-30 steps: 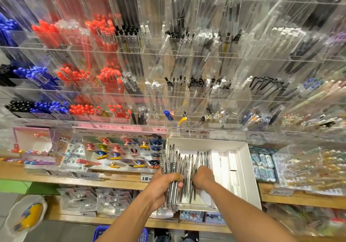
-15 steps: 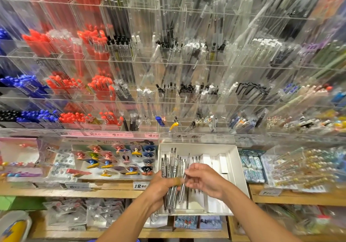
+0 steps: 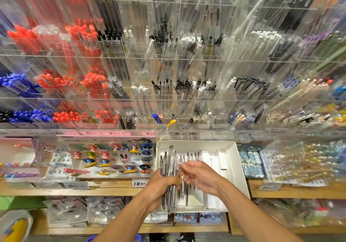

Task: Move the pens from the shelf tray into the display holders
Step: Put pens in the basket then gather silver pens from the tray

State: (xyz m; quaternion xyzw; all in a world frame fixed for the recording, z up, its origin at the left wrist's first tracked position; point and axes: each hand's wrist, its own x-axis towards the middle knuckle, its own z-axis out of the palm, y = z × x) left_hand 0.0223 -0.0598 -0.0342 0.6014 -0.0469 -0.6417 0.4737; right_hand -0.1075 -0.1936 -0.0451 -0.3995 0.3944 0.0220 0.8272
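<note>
Left hand (image 3: 161, 186): gripping an upright pen bundle (image 3: 169, 168) over the white shelf tray (image 3: 237, 165).
Right hand (image 3: 199, 175): fingers curled at the bundle's right side; motion blur hides whether it pinches a pen.
Display holders (image 3: 187, 84): clear, blurred toward edges.

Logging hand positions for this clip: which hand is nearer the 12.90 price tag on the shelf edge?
Left. The left hand, gripping the pen bundle, sits just right of the price tag; the right hand is further right, over the white tray.

A white price tag (image 3: 139, 183) on the wooden shelf's front edge reads 12.90, pink labels (image 3: 114, 133) under the holders read 4.00, other tags blur.
</note>
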